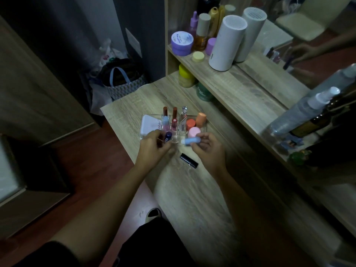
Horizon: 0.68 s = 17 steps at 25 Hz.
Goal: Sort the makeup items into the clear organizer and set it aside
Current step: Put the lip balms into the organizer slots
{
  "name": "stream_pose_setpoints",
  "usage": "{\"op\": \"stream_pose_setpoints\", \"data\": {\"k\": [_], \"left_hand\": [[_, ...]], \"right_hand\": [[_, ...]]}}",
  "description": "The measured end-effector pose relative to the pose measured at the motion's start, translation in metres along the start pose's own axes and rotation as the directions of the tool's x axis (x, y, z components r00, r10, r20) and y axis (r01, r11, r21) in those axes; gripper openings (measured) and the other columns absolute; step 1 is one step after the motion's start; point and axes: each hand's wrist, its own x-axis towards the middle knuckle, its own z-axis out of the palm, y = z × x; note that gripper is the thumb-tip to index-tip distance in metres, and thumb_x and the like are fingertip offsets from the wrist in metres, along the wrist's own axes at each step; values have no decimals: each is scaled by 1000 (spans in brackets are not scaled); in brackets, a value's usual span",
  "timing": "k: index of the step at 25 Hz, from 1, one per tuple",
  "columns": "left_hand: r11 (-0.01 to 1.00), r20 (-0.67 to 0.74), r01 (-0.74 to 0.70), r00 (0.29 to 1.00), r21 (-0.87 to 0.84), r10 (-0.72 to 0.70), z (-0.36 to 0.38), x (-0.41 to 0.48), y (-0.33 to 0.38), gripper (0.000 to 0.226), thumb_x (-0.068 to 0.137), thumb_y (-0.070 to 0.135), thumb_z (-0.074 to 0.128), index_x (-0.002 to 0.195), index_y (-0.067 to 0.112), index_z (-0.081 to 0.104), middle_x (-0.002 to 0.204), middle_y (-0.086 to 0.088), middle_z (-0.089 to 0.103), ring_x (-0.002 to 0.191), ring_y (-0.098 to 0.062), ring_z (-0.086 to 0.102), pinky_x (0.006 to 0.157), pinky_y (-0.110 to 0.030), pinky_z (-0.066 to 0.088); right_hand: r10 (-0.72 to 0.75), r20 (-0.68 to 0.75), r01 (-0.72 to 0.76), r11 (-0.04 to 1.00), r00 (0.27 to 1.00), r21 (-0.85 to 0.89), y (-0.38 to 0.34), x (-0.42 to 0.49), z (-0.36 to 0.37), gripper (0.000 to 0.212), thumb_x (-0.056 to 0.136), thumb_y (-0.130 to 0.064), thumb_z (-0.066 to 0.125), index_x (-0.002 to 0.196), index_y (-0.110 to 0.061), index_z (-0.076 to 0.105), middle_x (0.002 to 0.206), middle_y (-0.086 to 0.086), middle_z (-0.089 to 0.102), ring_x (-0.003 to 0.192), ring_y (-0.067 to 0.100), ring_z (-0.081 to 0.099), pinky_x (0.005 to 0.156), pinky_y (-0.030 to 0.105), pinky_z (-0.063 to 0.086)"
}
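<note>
Dim room with a pale wood-grain vanity table (192,189), a raised wooden shelf (231,81) behind it and a mirror (308,45) at upper right. Sitting on the table near its far left corner: a clear acrylic compartmented organizer (174,125). Standing upright in its back and middle slots: two dark-red lip tubes (165,111), (175,111), a clear silver-capped tube (184,110), a pale blue-capped stick (165,120) and a pink-red lip tube (174,122). Resting in its right-hand compartment: an orange capped tube (201,119), a coral round cap (190,123) and a pink round jar (194,132). Lying at its left side, just beside or partly inside (cannot tell which): a flat white compact with lettering (150,125).

Reaching to the organizer's near edge: left hand (154,147), fingers curled around a dark blue lip-balm stick (168,136), holding it upright at a front slot. Hovering just to the right: right hand (208,149), fingers pinching a light blue cylindrical stick with a white end (189,141), held roughly level beside the pink jar. Lying loose on the table between the wrists, near the organizer: a glossy black lipstick tube (189,160).

Standing on the shelf: a tall white cylinder with a perforated top (227,43), a purple round jar (182,43), an amber bottle (201,33) and a small yellow lid (198,56).
</note>
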Motion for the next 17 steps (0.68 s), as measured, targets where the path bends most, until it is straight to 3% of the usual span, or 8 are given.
{"op": "stream_pose_setpoints", "data": {"k": [3, 5, 7, 9, 10, 12, 14, 17], "left_hand": [[996, -87, 47, 995, -81, -54, -5, 8, 5, 18, 78, 18, 74, 91, 9, 66, 80, -6, 71, 68, -16, 65, 67, -26, 51], [995, -100, 60, 993, -83, -68, -7, 12, 4, 18, 78, 17, 74, 93, 10, 67, 81, -4, 73, 69, -12, 64, 70, -25, 52], [995, -89, 79, 992, -65, -84, -5, 16, 1, 19, 78, 17, 73, 95, 10, 68, 83, -6, 74, 71, -14, 66, 72, -24, 51], [994, -58, 94, 994, -54, -97, -3, 17, 0, 20, 79, 17, 73, 96, 9, 68, 85, -8, 74, 75, -18, 68, 73, -26, 52], [994, -43, 100, 994, -51, -102, -2, 17, 0, 21, 79, 17, 73, 97, 9, 68, 85, -9, 74, 77, -20, 68, 74, -28, 52], [994, -22, 100, 995, -39, -101, -3, 18, 1, 22, 80, 18, 73, 98, 7, 68, 86, -12, 74, 79, -24, 69, 77, -33, 54], [996, -11, 86, 996, -23, -87, -3, 18, -1, 23, 80, 18, 72, 100, 6, 69, 89, -13, 74, 82, -26, 69, 80, -36, 56], [996, 24, 85, 996, 7, -85, -1, 18, -7, 24, 82, 15, 70, 103, 5, 70, 96, -15, 74, 87, -27, 67, 85, -42, 55]], "right_hand": [[-71, -28, 71, 997, 997, -10, -9, 7, 22, 36, 78, 1, 70, 112, -7, 63, 109, 12, 70, 86, -3, 65, 72, 4, 52], [-125, -44, 123, 991, 991, -52, -10, 10, 34, 36, 80, -1, 69, 115, -8, 63, 115, 13, 67, 91, 3, 66, 75, 4, 52], [-195, -43, 189, 976, 980, -109, -9, 13, 41, 34, 81, 0, 68, 115, -6, 64, 116, 16, 65, 101, 18, 65, 86, 20, 56], [-270, -51, 255, 947, 962, -194, -8, 12, 45, 31, 81, 3, 68, 112, -1, 65, 112, 18, 66, 103, 22, 63, 91, 33, 55], [-316, -62, 293, 926, 947, -239, -8, 11, 47, 30, 80, 4, 68, 110, 0, 66, 110, 18, 68, 103, 16, 61, 93, 28, 53], [-395, -76, 356, 883, 915, -305, -10, 11, 52, 29, 79, 4, 69, 107, 0, 67, 105, 16, 71, 100, 0, 52, 91, 2, 41], [-372, -54, 348, 902, 927, -255, -12, 12, 58, 32, 79, 2, 69, 110, -2, 65, 105, 14, 71, 97, -4, 52, 84, -5, 39], [-229, -18, 223, 960, 973, -168, -8, 10, 67, 28, 81, -2, 69, 108, -7, 64, 104, 13, 71, 93, 17, 66, 81, 25, 57]]}}
